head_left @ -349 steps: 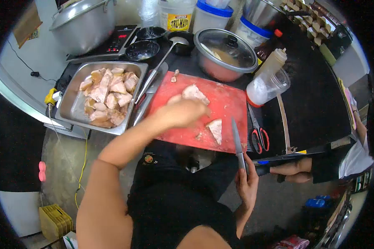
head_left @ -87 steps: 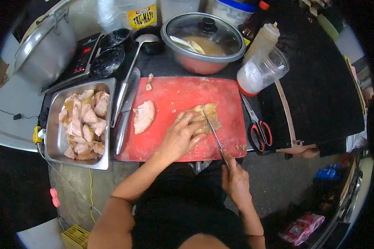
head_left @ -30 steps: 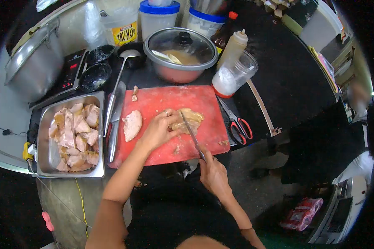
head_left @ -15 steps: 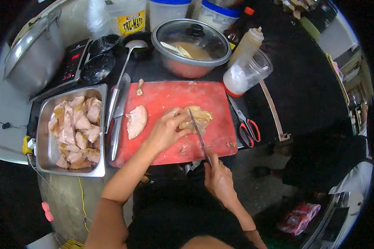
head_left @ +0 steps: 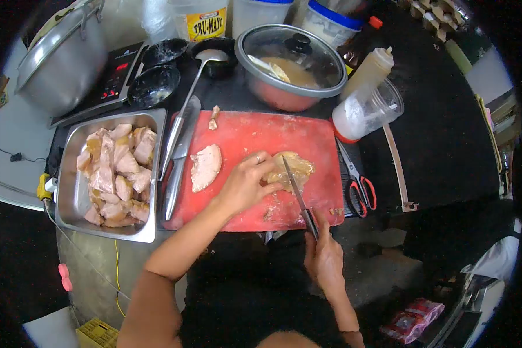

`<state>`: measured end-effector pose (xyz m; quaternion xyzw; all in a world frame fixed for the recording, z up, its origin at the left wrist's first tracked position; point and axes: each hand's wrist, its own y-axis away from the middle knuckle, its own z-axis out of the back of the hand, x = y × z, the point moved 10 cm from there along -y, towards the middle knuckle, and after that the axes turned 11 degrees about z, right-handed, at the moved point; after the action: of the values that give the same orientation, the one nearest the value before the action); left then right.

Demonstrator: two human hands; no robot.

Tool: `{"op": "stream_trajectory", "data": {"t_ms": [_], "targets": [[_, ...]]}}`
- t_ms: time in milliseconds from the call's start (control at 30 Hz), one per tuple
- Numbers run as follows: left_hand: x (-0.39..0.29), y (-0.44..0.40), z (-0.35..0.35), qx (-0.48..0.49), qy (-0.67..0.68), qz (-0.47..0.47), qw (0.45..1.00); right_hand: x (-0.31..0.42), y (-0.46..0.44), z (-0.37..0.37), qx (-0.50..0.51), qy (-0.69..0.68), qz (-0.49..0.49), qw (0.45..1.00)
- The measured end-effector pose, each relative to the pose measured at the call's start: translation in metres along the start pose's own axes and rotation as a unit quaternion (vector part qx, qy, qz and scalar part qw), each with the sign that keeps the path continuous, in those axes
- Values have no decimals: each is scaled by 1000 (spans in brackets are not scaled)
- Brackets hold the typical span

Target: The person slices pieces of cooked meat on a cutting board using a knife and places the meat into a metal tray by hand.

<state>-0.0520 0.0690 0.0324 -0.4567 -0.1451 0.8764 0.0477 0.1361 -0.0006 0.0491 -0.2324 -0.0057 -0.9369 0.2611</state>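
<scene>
A pale yellowish piece of meat [head_left: 298, 169] lies on the right half of the red cutting board [head_left: 255, 130]. My left hand [head_left: 246, 182] holds it from the left, fingers bent over its edge. In my right hand [head_left: 326, 258] is a knife [head_left: 296, 188], its handle wrapped by the fingers and its blade on the meat, tip pointing away from me. Left of the hands are a pale meat slice [head_left: 206, 168] and a small narrow scrap [head_left: 214, 117]. The left fingertips are partly hidden.
A steel tray [head_left: 151, 231] of meat chunks stands left of the board. Between them lie a ladle [head_left: 177, 122] and a second knife [head_left: 177, 171]. Behind sits a lidded pot [head_left: 284, 100]; scissors [head_left: 359, 191] and a clear container [head_left: 368, 113] are at right.
The view has shifted, so everything sits farther right. The knife's handle has swung slightly to the right relative to the meat. My left hand stays on the meat.
</scene>
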Motion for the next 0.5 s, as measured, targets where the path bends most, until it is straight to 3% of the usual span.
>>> {"op": "stream_trajectory", "data": {"t_ms": [200,500], "targets": [[7,-1,0,11,35,24,999,1,0,-2,22,17,-2,1000],[-1,-1,-1,18,0,-13,1000,-6,5,-12,30,26,10,999]]}}
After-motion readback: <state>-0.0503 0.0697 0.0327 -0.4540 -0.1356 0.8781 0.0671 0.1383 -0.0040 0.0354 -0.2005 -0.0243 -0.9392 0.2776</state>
